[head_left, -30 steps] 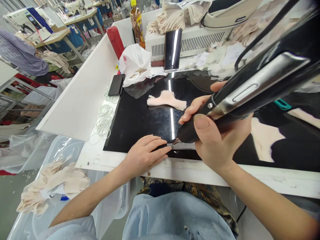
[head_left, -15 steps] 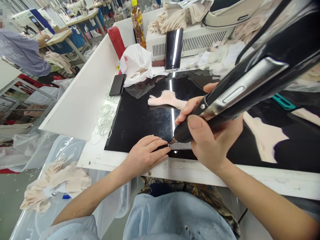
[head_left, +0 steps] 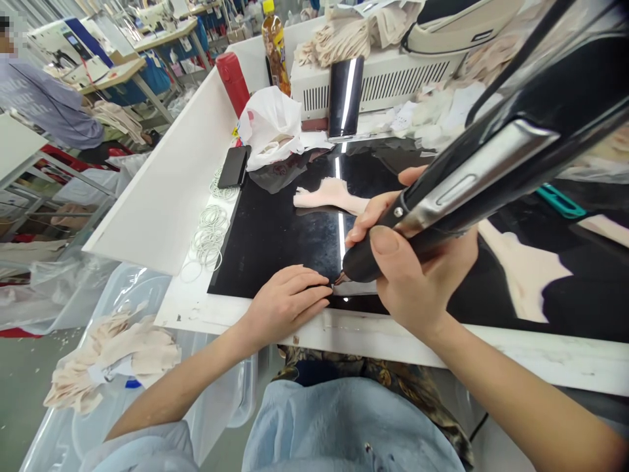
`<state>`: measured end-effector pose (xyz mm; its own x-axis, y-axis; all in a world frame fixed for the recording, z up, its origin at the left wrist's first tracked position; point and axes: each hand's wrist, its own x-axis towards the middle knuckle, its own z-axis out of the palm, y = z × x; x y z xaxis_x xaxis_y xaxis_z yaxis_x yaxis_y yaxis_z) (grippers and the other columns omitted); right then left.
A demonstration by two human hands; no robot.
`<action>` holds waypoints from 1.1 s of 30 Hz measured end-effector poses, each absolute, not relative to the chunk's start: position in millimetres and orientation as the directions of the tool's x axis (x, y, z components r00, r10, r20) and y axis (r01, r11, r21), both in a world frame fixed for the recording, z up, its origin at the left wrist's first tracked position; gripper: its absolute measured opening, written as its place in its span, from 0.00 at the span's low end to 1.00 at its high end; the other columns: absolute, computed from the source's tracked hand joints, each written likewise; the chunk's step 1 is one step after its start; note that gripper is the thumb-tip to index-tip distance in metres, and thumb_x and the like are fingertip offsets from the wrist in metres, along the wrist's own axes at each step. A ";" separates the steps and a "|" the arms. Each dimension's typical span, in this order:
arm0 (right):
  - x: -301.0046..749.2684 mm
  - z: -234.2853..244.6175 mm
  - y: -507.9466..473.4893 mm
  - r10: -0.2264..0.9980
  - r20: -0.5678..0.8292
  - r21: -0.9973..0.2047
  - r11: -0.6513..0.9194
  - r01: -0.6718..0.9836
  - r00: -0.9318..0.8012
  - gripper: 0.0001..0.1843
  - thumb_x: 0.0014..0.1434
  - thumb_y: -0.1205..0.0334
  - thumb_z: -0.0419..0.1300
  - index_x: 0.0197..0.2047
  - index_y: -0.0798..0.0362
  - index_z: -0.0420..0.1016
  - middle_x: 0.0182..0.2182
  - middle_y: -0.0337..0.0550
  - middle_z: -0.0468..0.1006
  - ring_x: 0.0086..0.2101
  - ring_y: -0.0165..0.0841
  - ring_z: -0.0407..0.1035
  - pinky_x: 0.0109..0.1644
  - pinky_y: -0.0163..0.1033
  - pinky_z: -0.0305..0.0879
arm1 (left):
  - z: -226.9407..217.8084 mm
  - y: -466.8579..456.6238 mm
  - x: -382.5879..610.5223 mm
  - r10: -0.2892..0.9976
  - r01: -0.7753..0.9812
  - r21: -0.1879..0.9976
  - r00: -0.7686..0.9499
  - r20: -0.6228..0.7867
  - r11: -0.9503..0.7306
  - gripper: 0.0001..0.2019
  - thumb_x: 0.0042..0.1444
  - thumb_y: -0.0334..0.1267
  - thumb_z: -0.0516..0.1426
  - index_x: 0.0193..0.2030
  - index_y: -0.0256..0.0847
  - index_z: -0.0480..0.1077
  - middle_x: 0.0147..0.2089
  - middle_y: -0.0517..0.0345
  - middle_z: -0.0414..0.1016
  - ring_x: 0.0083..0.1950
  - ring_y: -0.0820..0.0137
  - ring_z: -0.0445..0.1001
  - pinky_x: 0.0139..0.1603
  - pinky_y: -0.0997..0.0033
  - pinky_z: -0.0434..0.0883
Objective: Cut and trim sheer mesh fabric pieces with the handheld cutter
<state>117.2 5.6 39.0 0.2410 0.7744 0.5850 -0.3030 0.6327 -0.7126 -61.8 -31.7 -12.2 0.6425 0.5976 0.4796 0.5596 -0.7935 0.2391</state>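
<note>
My right hand (head_left: 417, 269) is wrapped round a thick black handheld tool (head_left: 457, 167) with a silver lever, tilted so its narrow copper-coloured tip points down and left. The tip touches or nearly touches a thin translucent strip (head_left: 356, 288) near the front edge of the black glossy board (head_left: 265, 236). My left hand (head_left: 289, 298) lies flat on the board's front edge, fingers stretched out, fingertips right beside the tip and the strip's left end. Whether anything lies under those fingers is hidden. Beyond the hands rests a beige fabric piece (head_left: 329, 195); another cut piece (head_left: 528, 272) lies to the right.
Elastic loops (head_left: 210, 236) and a phone (head_left: 234, 166) are at the board's left. Behind stand a red flask (head_left: 232, 84), a drink bottle (head_left: 276, 56) and a vented white box (head_left: 393, 85). A teal cutter (head_left: 563, 201) lies right. A co-worker (head_left: 49, 101) sits far left.
The view has shifted slightly. My right hand keeps the tool in nearly the same place, and my left hand stays flat on the board with its fingertips drawn slightly left.
</note>
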 end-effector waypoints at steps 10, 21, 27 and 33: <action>120.6 37.3 2.0 0.772 0.592 -0.705 0.635 -0.316 0.230 0.17 0.56 0.61 0.69 0.49 0.43 0.72 0.31 0.36 0.76 0.26 0.30 0.70 0.26 0.41 0.71 | -10.3 -27.3 -61.0 0.640 0.575 0.291 0.628 0.442 -0.765 0.08 0.67 0.32 0.57 0.49 0.37 0.75 0.51 0.52 0.81 0.54 0.65 0.77 0.60 0.58 0.75; 125.2 44.2 -0.7 0.793 0.559 -0.751 0.608 -0.259 0.241 0.19 0.55 0.58 0.70 0.50 0.42 0.74 0.31 0.36 0.76 0.26 0.31 0.70 0.28 0.41 0.74 | -9.1 -27.4 -66.1 0.622 0.571 0.250 0.689 0.373 -0.782 0.10 0.67 0.35 0.57 0.52 0.40 0.77 0.53 0.51 0.78 0.56 0.63 0.74 0.61 0.58 0.75; 150.3 51.3 7.6 0.726 0.616 -0.728 0.673 -0.131 0.305 0.20 0.53 0.54 0.72 0.49 0.39 0.77 0.30 0.36 0.76 0.24 0.32 0.68 0.26 0.42 0.71 | 1.9 -1.1 -67.8 0.522 0.506 0.145 0.772 0.363 -0.850 0.10 0.68 0.35 0.55 0.53 0.40 0.75 0.54 0.52 0.79 0.56 0.65 0.76 0.64 0.58 0.72; 161.7 49.9 13.3 0.692 0.656 -0.700 0.707 -0.100 0.300 0.20 0.53 0.62 0.71 0.49 0.38 0.76 0.28 0.34 0.75 0.23 0.31 0.68 0.24 0.41 0.70 | 8.0 41.1 -51.9 0.409 0.344 0.266 0.878 0.249 -0.901 0.20 0.68 0.43 0.56 0.64 0.40 0.66 0.65 0.50 0.73 0.68 0.61 0.68 0.69 0.55 0.67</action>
